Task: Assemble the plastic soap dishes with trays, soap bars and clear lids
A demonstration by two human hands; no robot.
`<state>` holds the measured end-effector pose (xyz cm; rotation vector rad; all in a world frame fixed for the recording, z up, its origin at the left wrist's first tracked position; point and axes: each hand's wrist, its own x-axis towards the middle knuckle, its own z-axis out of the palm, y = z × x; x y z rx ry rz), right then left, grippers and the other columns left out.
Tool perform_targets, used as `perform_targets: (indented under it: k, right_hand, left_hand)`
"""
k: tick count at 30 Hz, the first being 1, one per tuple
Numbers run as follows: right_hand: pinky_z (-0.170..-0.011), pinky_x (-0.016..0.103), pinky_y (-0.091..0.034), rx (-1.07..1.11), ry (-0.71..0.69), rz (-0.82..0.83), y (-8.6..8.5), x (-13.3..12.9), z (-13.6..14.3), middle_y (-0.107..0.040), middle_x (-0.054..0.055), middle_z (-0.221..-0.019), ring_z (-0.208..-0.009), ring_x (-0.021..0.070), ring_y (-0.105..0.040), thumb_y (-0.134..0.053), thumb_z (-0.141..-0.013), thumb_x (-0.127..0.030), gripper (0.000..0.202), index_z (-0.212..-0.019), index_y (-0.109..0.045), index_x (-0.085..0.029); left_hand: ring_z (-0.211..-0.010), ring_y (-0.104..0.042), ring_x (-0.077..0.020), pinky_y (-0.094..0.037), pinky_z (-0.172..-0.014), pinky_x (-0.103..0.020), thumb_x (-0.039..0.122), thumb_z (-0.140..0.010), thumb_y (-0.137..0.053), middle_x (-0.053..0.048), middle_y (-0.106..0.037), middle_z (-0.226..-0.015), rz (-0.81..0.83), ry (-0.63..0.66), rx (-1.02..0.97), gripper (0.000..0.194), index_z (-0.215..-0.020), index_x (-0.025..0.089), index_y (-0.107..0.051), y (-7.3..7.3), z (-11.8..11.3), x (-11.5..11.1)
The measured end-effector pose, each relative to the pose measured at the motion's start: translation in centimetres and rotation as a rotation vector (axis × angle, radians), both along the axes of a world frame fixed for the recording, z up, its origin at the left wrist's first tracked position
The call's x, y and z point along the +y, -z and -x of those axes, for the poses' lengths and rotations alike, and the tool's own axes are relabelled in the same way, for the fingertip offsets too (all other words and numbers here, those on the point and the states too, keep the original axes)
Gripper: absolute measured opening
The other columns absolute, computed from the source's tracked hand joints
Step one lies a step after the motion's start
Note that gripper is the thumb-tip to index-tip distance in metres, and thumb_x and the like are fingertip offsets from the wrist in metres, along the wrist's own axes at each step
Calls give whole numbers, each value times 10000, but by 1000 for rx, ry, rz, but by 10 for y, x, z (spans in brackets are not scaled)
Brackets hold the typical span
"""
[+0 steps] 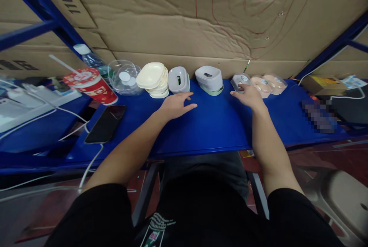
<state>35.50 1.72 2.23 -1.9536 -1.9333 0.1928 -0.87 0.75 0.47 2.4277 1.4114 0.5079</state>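
My left hand (177, 105) hovers over the blue table with thumb and index finger apart, holding nothing. Behind it stand a stack of grey soap-dish-like trays (177, 79) with an oval slot and a stack of cream square dishes (152, 76). My right hand (247, 94) reaches to a small grey lidded container (239, 80) with a round label; its fingertips lie at the container's front and its thumb points left, apart from the fingers. Two similar peach containers (261, 85) sit just right of it. Between my hands, farther back, is another grey slotted stack (209, 77) with a green tray beneath.
At left stand clear round bowls (124, 76), a plastic bottle (93, 59) and a red paper cup (92, 85) with a straw; a phone (106, 124) lies in front. A cardboard wall (172, 17) closes the back. At right are a small box (324, 85) and a stool (345, 201).
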Motion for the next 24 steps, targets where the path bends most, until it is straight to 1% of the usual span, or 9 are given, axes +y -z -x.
perform_targets:
  k: [3,5,9,12,14,16,20,22,24]
  right_hand:
    - [-1053,549,-569,95,-32,25,1,0,7,-794,164,-1296,-1211,391,-739,-735,-914,-563,642,-1414,-697,-160]
    - [-1062,539,-566,105,-95,74,1,-1,14,-803,154,-1284,-1200,381,-745,-754,-910,-544,673,-1458,-670,-164]
    - [-1046,531,-574,58,-204,145,2,-3,22,-808,138,-1274,-1163,366,-761,-770,-911,-533,666,-1471,-662,-190]
    - [-1026,515,-585,38,-242,157,5,-2,23,-803,134,-1286,-1141,354,-770,-766,-921,-543,664,-1481,-653,-206]
    - [-1009,505,-594,31,-254,163,6,-2,22,-800,136,-1292,-1125,346,-775,-767,-922,-547,671,-1490,-646,-211]
    - [-1010,505,-595,22,-269,166,7,-1,22,-799,140,-1290,-1119,341,-776,-766,-925,-541,677,-1499,-638,-206]
    - [-1027,517,-589,4,-291,175,6,-1,23,-795,145,-1293,-1119,341,-774,-762,-926,-535,688,-1510,-631,-197]
    - [-1025,520,-591,0,-292,174,6,-2,24,-793,141,-1298,-1114,343,-776,-764,-921,-545,688,-1506,-637,-206]
    - [-1032,522,-588,-2,-291,172,5,-2,25,-793,139,-1300,-1127,345,-773,-763,-922,-545,682,-1502,-641,-209]
  left_hand:
    - [-1015,-751,-280,-559,-922,-421,586,-968,-643,-86,-814,-1142,-67,-162,-113,630,-1482,224,-619,-1,6,5]
    - [-965,-753,-284,-561,-869,-422,565,-952,-665,-74,-816,-1000,-108,-256,-176,597,-1443,227,-642,1,11,11]
    - [-885,-747,-275,-556,-796,-401,526,-918,-702,-45,-776,-819,-112,-320,-205,506,-1338,243,-691,8,18,21]
    - [-911,-750,-284,-553,-815,-408,500,-922,-698,-56,-777,-843,-38,-333,-158,497,-1334,222,-697,10,18,23]
    - [-932,-751,-285,-551,-842,-416,481,-940,-678,-63,-780,-869,-32,-352,-159,486,-1344,212,-698,6,18,22]
    - [-958,-747,-284,-546,-877,-425,461,-958,-652,-68,-780,-898,-113,-387,-184,448,-1329,218,-707,-1,21,20]
    - [-1088,-705,-323,-504,-1003,-493,462,-974,-621,-98,-763,-1009,-391,-491,-208,336,-1205,246,-736,-20,40,19]
    - [-1191,-649,-369,-455,-1064,-552,505,-944,-664,-125,-742,-1108,-489,-532,-207,321,-1140,262,-741,-28,52,19]
    - [-1280,-579,-415,-403,-1095,-607,556,-880,-736,-145,-715,-1206,-530,-557,-206,359,-1102,274,-740,-30,61,19]
